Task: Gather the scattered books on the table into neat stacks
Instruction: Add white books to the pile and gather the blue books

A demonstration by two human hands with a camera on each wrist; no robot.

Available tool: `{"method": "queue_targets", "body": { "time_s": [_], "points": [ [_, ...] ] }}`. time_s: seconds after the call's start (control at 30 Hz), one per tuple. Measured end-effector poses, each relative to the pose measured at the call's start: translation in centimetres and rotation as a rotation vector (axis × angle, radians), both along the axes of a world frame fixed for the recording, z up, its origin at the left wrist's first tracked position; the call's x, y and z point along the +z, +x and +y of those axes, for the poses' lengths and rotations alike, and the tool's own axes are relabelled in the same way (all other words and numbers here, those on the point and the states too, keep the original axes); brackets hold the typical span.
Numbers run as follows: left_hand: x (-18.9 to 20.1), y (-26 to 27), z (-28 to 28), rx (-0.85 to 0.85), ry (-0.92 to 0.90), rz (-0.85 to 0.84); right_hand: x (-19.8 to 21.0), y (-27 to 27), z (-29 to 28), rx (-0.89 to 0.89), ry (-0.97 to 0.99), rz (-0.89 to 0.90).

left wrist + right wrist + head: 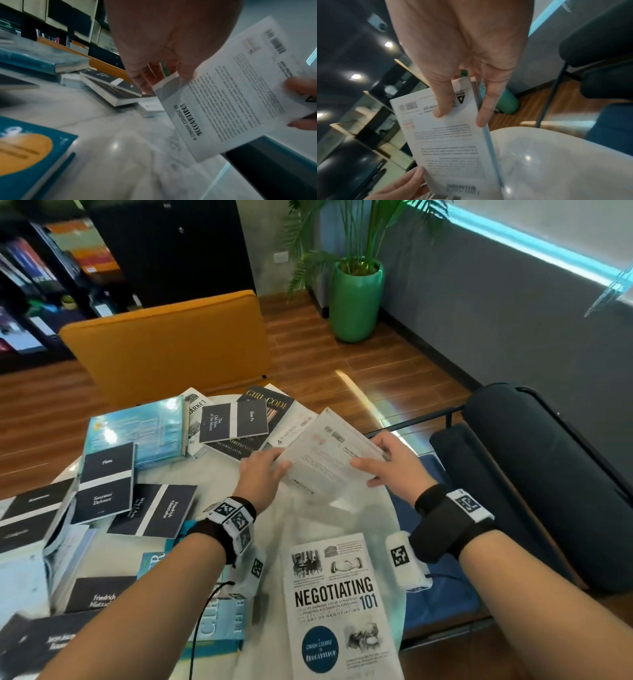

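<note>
Both hands hold one white paperback (329, 455) between them, back cover up, lifted off the table at the centre of the head view. The left hand (262, 474) grips its lower left corner, thumb on the cover and fingers (144, 81) curled under the edge. The right hand (394, 462) pinches the opposite end, thumb (443, 102) pressed on the cover near the barcode and a finger (485, 108) along the book's edge. Seen from the left wrist, the cover reads "A CRASH COURSE IN ACCOUNTING". Both forearms reach up from the bottom of the frame, each wrist wrapped in a black band with white marker tags.

Below the held book, at lower centre, a "NEGOTIATING 101" book (339, 607) lies flat on the white marble table (301, 518). Just above and left of the held book, a black "GIRL CODE" book (270, 402) sits under two small dark paperbacks (233, 419). To the left lies a large pale blue book (144, 429), with more dark paperbacks (137, 501) overlapping at angles across the left half of the table. A teal book (219, 625) lies under the left forearm.

Beyond the table, in the upper left, stands an orange chair (164, 344). A green plant pot (356, 302) stands on the wooden floor at upper centre. A dark blue chair (548, 474) fills the right side.
</note>
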State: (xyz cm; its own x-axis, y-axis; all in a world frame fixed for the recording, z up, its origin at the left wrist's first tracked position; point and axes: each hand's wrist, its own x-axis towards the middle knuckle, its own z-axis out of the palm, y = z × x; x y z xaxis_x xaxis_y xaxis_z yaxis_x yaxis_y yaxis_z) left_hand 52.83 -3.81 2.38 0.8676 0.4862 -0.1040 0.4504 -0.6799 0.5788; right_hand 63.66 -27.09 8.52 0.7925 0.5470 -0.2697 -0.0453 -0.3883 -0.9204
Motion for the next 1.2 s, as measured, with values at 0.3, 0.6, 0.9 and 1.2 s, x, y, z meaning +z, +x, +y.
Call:
{"method": "queue_targets", "body": {
  "time_s": [0.3,0.6,0.9,1.2],
  "points": [
    [8.8,-6.8,-2.7,0.161,-0.787,0.01,2.5,-9.0,0.2,-0.038,0.096,-0.36],
    [8.2,-13.6,-6.6,-0.039,-0.832,-0.022,2.0,-17.6,-4.0,0.055,-0.171,-0.22],
    [2.8,-17.5,-10.7,-0.132,-0.558,0.017,-0.8,-23.0,-7.3,0.053,-0.386,-0.235],
    [1.0,-19.5,-12.8,-0.117,-0.439,0.064,-2.6,-23.9,-8.1,0.053,-0.535,-0.255]
  ]
}}
